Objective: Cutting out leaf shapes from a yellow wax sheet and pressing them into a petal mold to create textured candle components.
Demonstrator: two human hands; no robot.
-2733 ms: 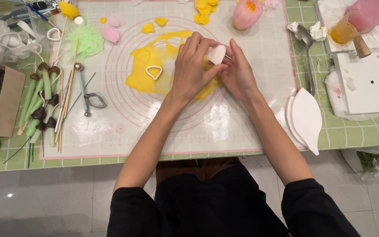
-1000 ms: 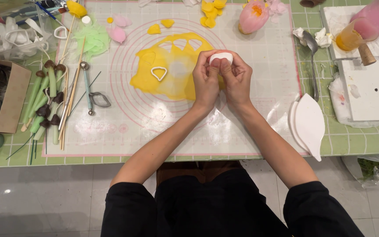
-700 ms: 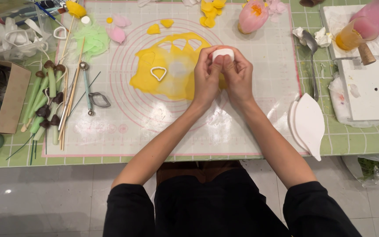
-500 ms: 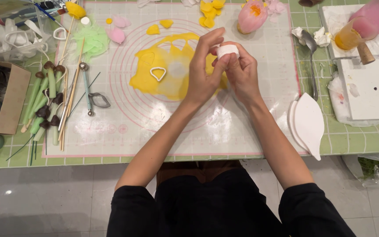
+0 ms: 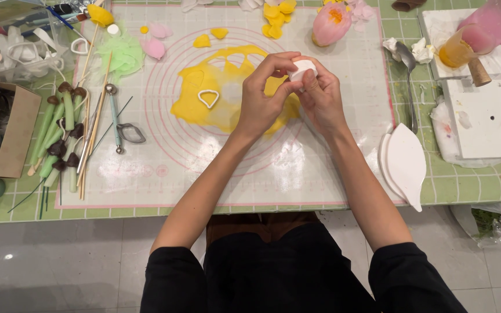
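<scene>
My left hand [image 5: 265, 93] and my right hand [image 5: 320, 98] are raised together above the mat, both gripping a small white cutter-like piece [image 5: 302, 68] between the fingertips. Under them lies a rolled-out yellow sheet [image 5: 221, 93] with petal-shaped holes cut out of it. A white heart-shaped cutter [image 5: 208, 98] rests on that sheet, left of my left hand. Several cut yellow petals [image 5: 210, 39] lie farther up the mat.
A white mat with pink circles [image 5: 163, 150] covers the green grid table. Green stems and wooden sticks [image 5: 68, 133] lie at left beside a cardboard box [image 5: 15, 133]. A pink flower [image 5: 331, 23], a spoon [image 5: 407, 69], white leaf-shaped moulds [image 5: 406, 162] and a white block [image 5: 491, 119] are at right.
My hands lifted the white piece off the yellow sheet and moved it up and to the right, holding it clear of the mat between both sets of fingertips.
</scene>
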